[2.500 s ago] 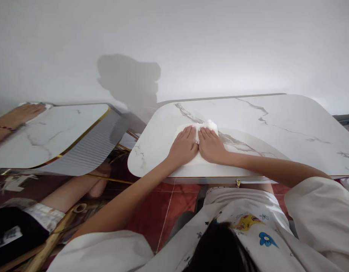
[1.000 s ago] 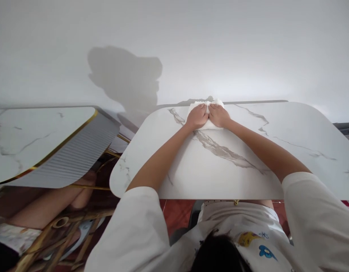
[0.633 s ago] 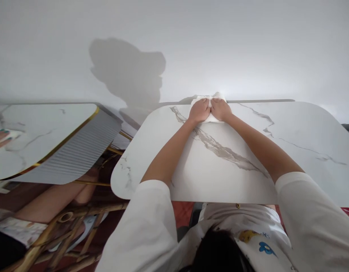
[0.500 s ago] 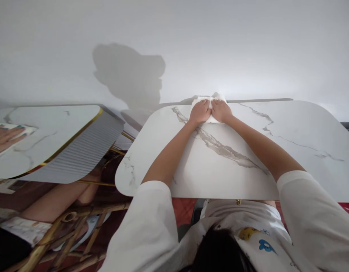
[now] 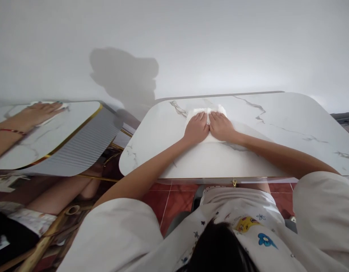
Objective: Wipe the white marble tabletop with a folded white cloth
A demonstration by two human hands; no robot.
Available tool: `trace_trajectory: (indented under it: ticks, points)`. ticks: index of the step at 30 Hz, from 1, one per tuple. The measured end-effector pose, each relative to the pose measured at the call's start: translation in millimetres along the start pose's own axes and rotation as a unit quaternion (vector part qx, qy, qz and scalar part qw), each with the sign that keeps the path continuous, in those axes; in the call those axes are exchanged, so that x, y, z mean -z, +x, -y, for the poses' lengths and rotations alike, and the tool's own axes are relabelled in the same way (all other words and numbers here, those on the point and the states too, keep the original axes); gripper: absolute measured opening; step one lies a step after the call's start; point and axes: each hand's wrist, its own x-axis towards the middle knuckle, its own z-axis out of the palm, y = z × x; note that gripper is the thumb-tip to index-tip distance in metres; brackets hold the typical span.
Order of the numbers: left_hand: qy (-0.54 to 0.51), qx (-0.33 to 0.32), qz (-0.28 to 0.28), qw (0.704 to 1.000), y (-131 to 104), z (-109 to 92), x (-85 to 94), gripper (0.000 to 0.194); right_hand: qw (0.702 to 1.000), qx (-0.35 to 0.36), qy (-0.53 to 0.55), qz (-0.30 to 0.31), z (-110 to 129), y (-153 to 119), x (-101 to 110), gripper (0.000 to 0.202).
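A white cloth lies on the white marble-patterned table in front of me. My left hand presses flat on its left part, fingers laid forward over it. Beside it my right hand rests on the right part of the same cloth, also flat. The two hands touch or nearly touch at the thumbs. Cloth shows beyond the fingertips and below the palms.
At the left, another person's hand lies on a white cloth on a second marble-patterned table with a gold edge. A pale wall stands behind both tables. Bamboo furniture is at the lower left.
Both my hands and the cloth have come back from the table's far edge toward me, my elbows spreading outward. The other person's hand has moved right and farther away across its table.
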Motion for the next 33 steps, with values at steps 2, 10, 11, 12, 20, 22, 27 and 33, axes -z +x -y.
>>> trace_trajectory:
  ticks: [2, 10, 11, 12, 20, 22, 27, 33]
  points:
    - [-0.004, 0.015, 0.014, 1.000, -27.3, -16.5, 11.8, 0.054, 1.000, 0.009, 0.002, -0.005, 14.4, -25.7, 7.3, 0.054]
    - [-0.043, 0.034, 0.048, 0.997, -101.4, -101.8, 38.3, 0.054, 1.000, 0.025, 0.003, 0.001, 32.1, -130.6, 40.3, 0.053]
    - [-0.054, 0.030, 0.052, 0.997, -101.4, -111.0, 38.4, 0.054, 1.000, 0.019, 0.004, -0.005, 27.1, -139.4, 42.8, 0.053]
    - [-0.066, 0.025, 0.056, 0.996, -99.5, -118.9, 38.0, 0.054, 1.000, 0.013, 0.005, -0.011, 21.1, -146.5, 44.7, 0.052]
    - [-0.101, 0.024, 0.072, 0.992, -39.6, -129.4, 16.4, 0.058, 0.999, -0.009, -0.020, 0.026, -37.9, -124.3, 42.2, 0.055]
    - [-0.095, 0.024, 0.052, 0.994, -15.6, -119.8, 6.4, 0.057, 0.999, -0.011, -0.025, 0.030, -54.0, -101.8, 37.2, 0.055]
    - [-0.082, -0.002, 0.001, 0.997, 47.5, -87.5, -16.7, 0.049, 0.999, -0.011, -0.030, 0.029, -90.5, -41.0, 22.6, 0.055]
    - [-0.081, -0.005, -0.012, 0.997, 106.9, -53.0, -32.6, 0.043, 0.999, -0.017, -0.025, 0.025, -122.1, 22.2, 8.4, 0.053]
